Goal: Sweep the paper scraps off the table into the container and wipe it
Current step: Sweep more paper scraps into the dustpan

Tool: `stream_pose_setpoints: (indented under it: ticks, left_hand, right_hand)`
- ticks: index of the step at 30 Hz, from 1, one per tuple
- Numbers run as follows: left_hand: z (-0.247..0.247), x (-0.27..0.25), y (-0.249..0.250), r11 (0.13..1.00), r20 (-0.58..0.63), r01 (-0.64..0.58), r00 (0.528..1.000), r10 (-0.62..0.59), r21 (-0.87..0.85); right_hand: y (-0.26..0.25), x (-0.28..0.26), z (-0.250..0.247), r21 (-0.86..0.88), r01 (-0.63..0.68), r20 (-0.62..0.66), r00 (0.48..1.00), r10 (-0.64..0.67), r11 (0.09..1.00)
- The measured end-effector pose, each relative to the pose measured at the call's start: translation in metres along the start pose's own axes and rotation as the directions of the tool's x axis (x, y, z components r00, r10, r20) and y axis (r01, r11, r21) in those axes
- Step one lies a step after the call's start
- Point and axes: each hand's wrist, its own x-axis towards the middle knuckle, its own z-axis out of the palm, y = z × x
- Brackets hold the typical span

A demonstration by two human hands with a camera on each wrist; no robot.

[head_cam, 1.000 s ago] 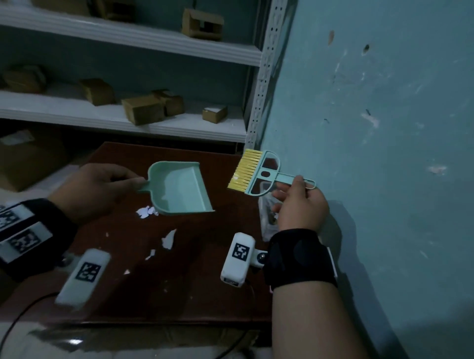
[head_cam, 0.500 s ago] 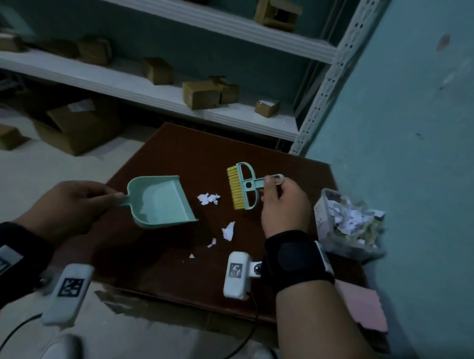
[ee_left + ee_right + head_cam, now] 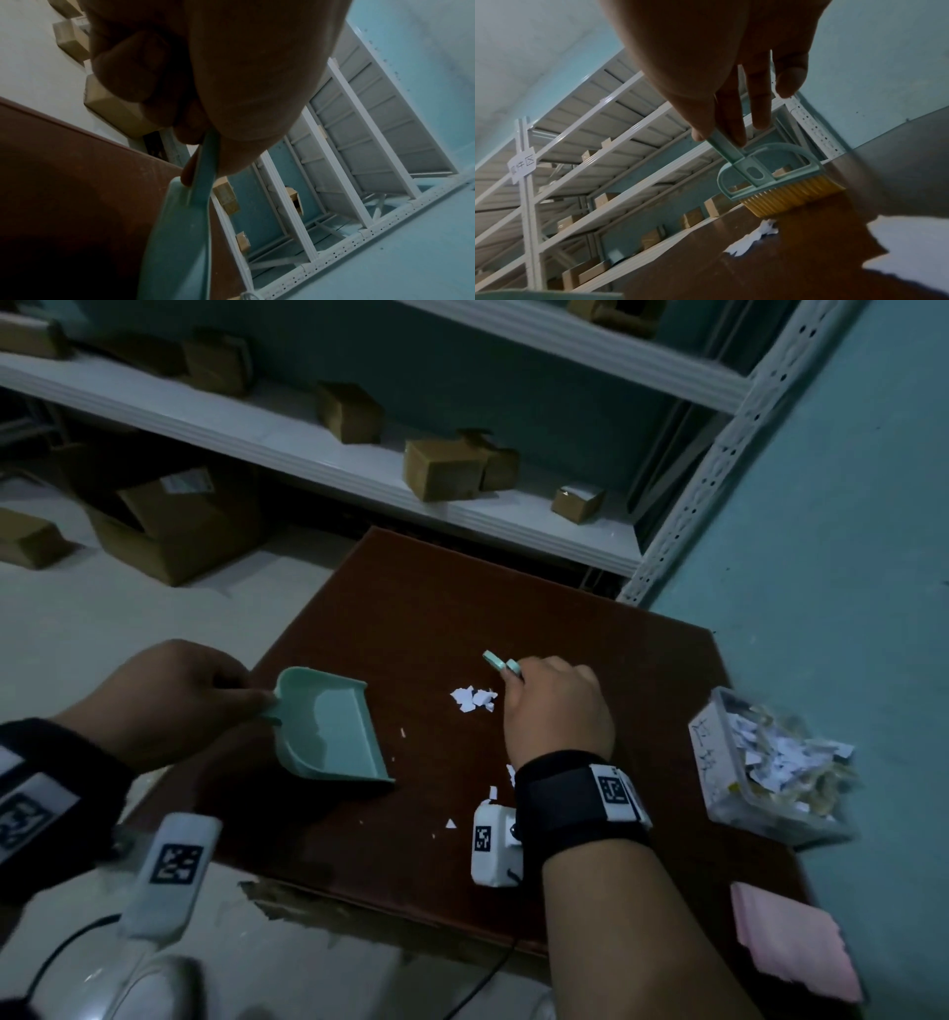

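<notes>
Left hand [image 3: 169, 698]: by the desk's left edge, fingers curled round the handle of the dustpan; in the left wrist view the thumb and fingers pinch the flat handle.
Dustpan [image 3: 328, 731]: mint green, on the left part of the desk [image 3: 411, 608], its open mouth turned toward the desk's middle and near side; nothing visible inside it.
Small scraps [image 3: 449, 824]: a few white bits lie scattered on the desk between the dustpan and the right wrist, apart from each other.
Paper scraps [image 3: 473, 700]: a white cluster at mid-desk, to the right of the dustpan and just left of the right hand; in the right wrist view they lie just in front of the bristles.
Brush [image 3: 770, 174]: mint green frame with yellow bristles, bristle tips down at the desk surface beside the scraps; in the head view only its handle end shows above the knuckles.
Right hand [image 3: 557, 711]: over mid-desk, thumb and fingers closed on the brush's thin handle.
Container [image 3: 719, 762]: clear plastic, near the desk's right edge, piled with torn paper, well apart from the scraps on the desk.
Pink pad [image 3: 791, 942]: at the desk's near right corner.
Shelf [image 3: 308, 439]: white, behind the desk's far edge, carrying cardboard boxes.
</notes>
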Motion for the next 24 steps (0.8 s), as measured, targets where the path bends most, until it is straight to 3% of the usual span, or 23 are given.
stream_pose_setpoints:
  ticks: [5, 11, 17, 24]
  left_hand:
    - [0.014, 0.003, 0.001, 0.998, 0.023, -0.022, 1.000, 0.021, 0.052]
    - [0.025, 0.005, 0.002, 0.999, 0.041, -0.024, 0.999, 0.024, 0.021]
    - [0.023, -0.001, 0.002, 0.999, 0.053, -0.032, 0.998, 0.032, 0.001]
    - [0.009, -0.008, 0.004, 0.999, 0.016, -0.047, 0.999, 0.047, 0.005]
  right_hand:
    - [-0.029, -0.007, -0.001, 0.068, 0.146, 0.049, 0.988, -0.150, 0.987]
    - [-0.056, -0.022, 0.000, 0.274, 0.249, 0.030, 0.963, -0.267, 0.929]
    - [-0.043, -0.018, -0.012, 0.553, 0.070, -0.008, 0.997, -0.079, 0.830]
    - [-0.005, -0.005, -0.021, 0.189, 0.041, -0.138, 0.990, -0.015, 0.981]
